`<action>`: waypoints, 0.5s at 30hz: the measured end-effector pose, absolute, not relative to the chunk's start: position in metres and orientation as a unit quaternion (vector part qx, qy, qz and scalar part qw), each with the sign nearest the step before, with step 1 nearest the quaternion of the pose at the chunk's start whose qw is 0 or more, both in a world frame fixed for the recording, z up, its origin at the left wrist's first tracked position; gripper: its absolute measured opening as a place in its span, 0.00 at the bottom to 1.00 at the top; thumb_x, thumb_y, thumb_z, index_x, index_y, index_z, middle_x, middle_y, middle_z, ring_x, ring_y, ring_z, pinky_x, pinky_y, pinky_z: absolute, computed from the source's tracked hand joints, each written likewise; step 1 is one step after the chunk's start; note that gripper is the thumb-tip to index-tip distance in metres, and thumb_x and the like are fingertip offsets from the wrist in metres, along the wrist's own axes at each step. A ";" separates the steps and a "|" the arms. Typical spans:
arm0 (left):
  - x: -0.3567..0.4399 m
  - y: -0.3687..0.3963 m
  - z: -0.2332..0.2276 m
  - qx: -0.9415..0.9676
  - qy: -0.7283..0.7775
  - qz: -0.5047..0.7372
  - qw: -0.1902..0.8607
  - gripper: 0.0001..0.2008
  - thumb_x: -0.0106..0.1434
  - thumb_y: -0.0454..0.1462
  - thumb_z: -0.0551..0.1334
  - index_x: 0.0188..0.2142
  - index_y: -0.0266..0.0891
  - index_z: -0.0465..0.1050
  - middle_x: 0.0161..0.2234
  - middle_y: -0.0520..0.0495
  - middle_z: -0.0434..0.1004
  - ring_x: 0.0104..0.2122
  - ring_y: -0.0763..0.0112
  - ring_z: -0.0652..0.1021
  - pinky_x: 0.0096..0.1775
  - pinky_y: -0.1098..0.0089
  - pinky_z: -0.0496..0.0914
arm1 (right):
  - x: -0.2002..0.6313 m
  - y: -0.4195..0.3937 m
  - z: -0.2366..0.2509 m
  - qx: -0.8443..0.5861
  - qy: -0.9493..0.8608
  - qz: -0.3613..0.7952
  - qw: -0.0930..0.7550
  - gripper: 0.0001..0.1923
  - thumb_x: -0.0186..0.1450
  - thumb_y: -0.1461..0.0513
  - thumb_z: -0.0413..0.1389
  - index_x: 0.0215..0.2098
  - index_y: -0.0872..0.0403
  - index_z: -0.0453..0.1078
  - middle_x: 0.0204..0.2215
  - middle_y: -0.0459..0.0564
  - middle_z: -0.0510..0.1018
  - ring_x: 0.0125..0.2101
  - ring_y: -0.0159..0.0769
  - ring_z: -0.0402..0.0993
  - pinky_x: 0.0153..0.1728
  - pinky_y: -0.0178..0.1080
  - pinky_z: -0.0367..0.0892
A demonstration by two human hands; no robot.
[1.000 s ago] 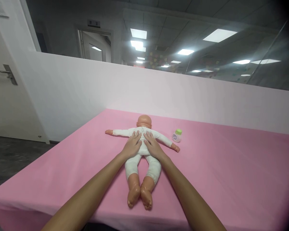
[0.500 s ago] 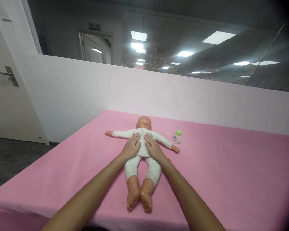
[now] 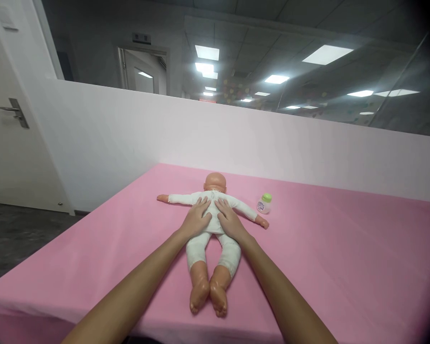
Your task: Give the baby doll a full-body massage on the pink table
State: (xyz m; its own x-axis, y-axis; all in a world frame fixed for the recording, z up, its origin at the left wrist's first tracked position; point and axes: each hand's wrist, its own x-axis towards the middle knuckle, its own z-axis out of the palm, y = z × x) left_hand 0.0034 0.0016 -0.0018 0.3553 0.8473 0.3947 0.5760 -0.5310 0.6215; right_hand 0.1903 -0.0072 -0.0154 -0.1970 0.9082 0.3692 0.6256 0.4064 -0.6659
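A pink sheet (image 3: 326,258) is covering a wide table that is running up to a low white wall (image 3: 236,143). Above the wall, glass is giving onto a dim office with ceiling lights glowing. A white door (image 3: 10,143) with a metal handle is standing at the left, above dark floor.

A doll (image 3: 213,229) in a white suit is lying near the middle of the sheet, apparently face down. Its long axis is running away from the person: the head is pointing toward the wall, the bare feet toward the near edge, soles showing. Its arms are stretching out to either side, across that axis.

The left hand (image 3: 196,220) is lying flat on the doll's back, fingers spread and not clamping anything. The right hand (image 3: 229,221) is resting just beside it in the same way, palm down, fingers apart.

A small bottle (image 3: 264,203) with a green cap is standing upright near the doll's right-side arm, apart from both hands.
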 end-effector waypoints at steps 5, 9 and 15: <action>0.006 -0.003 0.003 0.785 0.447 0.402 0.153 0.25 0.64 0.36 0.59 0.60 0.35 0.71 0.66 0.39 0.65 0.68 0.52 0.61 0.68 0.49 0.56 | 0.191 -0.008 -0.017 -0.506 -0.747 0.189 0.386 0.31 0.69 0.61 0.46 0.70 0.52 0.58 0.72 0.47 0.52 0.73 0.42 0.40 0.72 0.53 0.39; 0.008 -0.008 0.009 0.782 0.428 0.442 0.099 0.16 0.61 0.35 0.61 0.48 0.40 0.78 0.52 0.43 0.79 0.56 0.55 0.74 0.61 0.51 0.66 | 0.190 -0.009 -0.016 -0.509 -0.744 0.191 0.389 0.30 0.69 0.60 0.46 0.70 0.50 0.59 0.72 0.47 0.53 0.73 0.42 0.41 0.72 0.54 0.40; 0.007 0.000 0.001 0.773 0.421 0.462 0.109 0.22 0.58 0.35 0.64 0.53 0.40 0.75 0.56 0.42 0.75 0.59 0.55 0.72 0.63 0.51 0.65 | 0.190 -0.008 -0.017 -0.510 -0.741 0.196 0.390 0.30 0.69 0.59 0.47 0.70 0.49 0.59 0.72 0.45 0.53 0.73 0.42 0.41 0.72 0.53 0.40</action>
State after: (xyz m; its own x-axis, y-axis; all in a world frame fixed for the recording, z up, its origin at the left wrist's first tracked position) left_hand 0.0071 0.0000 0.0013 0.2199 0.7511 0.6225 0.5507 -0.6223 0.5563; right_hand 0.1905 -0.0076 -0.0168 -0.1759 0.9088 0.3784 0.6022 0.4034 -0.6890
